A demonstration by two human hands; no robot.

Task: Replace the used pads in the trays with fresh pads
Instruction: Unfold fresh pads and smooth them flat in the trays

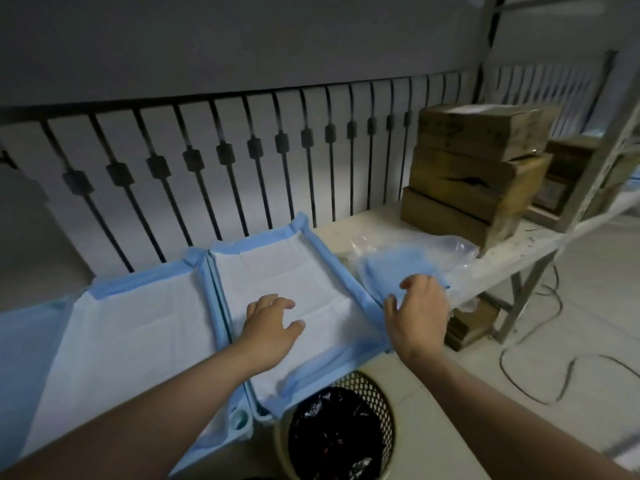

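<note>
We judge both trays (240, 420) relined; left hand (273, 320) spread over the pad (277, 271), right hand (417, 310) loose at 3 o'clock.

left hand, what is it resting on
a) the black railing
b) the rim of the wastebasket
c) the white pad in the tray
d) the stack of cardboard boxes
c: the left hand lies with fingers spread on the white middle of the pad lining the tray, well clear of the cardboard boxes and the wastebasket.
</note>
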